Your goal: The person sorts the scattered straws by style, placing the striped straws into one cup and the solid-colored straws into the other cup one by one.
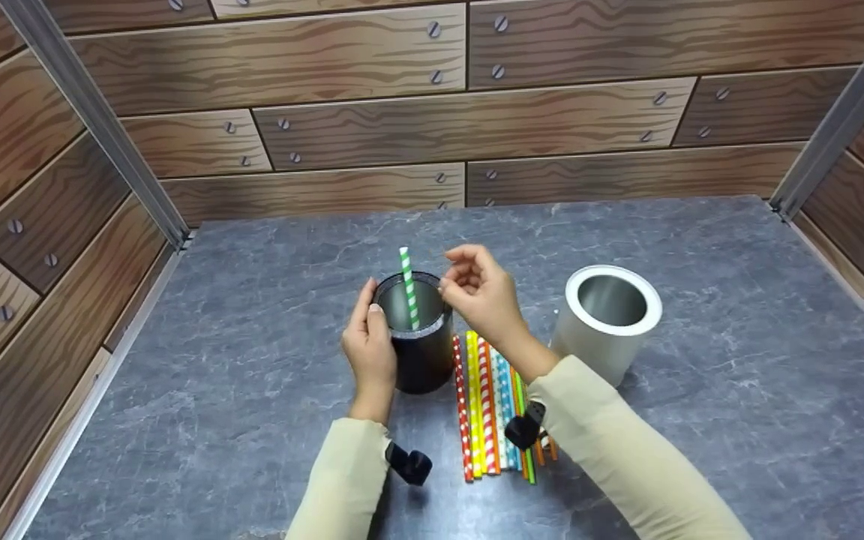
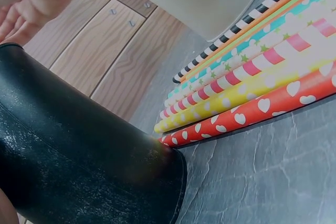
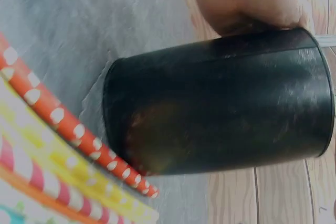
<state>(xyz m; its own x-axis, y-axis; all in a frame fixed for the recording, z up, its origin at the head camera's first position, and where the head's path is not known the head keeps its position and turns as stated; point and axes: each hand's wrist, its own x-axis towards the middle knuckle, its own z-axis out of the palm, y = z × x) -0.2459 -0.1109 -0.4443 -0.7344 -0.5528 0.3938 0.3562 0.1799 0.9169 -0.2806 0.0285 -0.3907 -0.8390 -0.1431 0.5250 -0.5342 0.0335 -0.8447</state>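
A black cylindrical cup (image 1: 423,364) stands on the table, with one green-and-white striped paper straw (image 1: 408,285) upright inside, leaning a little. My left hand (image 1: 370,352) grips the cup's left side, thumb near the rim and fingers along the wall. At the right of the rim hovers my right hand (image 1: 481,289), its fingers loosely bent and nothing visible between them. Just right of the cup lies a row of patterned paper straws (image 1: 486,420) in red, yellow, striped and blue. In the left wrist view the red heart-dotted straw (image 2: 252,111) ends close to the cup's base.
A white cylindrical cup (image 1: 604,330) with a thick rim stands right of the straws, partly behind my right forearm. The grey marbled table (image 1: 252,315) is enclosed by wood-patterned walls (image 1: 357,135) with metal corner posts (image 1: 102,120).
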